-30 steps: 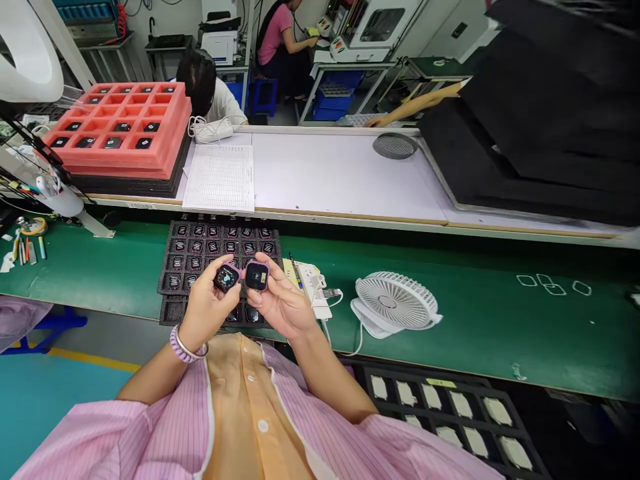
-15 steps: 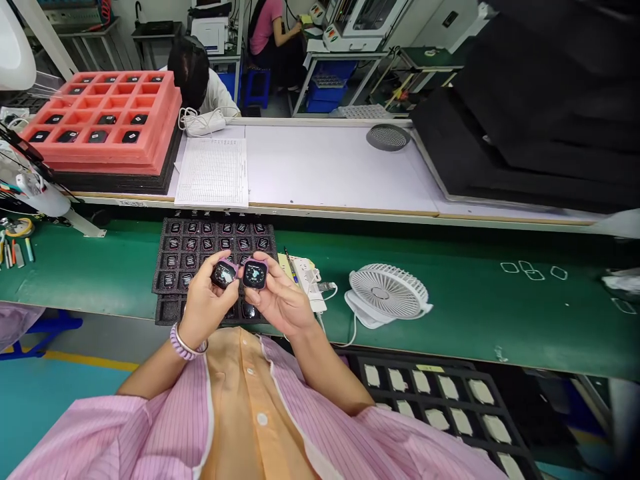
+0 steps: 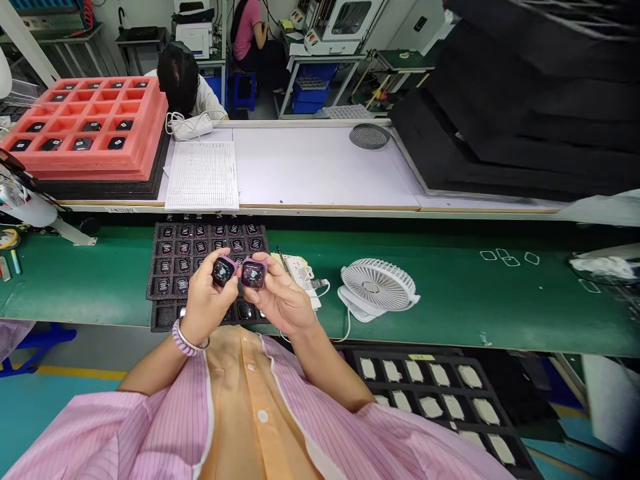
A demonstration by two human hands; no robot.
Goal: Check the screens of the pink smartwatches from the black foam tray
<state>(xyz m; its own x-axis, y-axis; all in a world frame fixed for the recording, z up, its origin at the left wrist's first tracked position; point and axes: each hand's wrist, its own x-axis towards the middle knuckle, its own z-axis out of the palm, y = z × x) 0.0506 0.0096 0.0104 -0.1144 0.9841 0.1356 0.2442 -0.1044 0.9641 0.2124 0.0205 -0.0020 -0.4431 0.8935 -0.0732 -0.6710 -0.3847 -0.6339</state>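
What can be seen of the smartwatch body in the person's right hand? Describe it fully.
The smartwatch body is a rounded square, purple and plastic-looking around the edge, with a glossy dark screen bearing a pale pattern too small to read. No strap shows. The right hand grips it at its edges, screen facing the camera. It sits close beside a similar watch body; whether they touch is unclear.

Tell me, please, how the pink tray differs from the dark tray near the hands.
The pink tray sits above the white shelf, while the dark tray lies lower, over the green bench. The pink tray's pockets look larger than the dark tray's. The left hand and right hand hide part of the dark tray but none of the pink tray. Both have gridded pockets.
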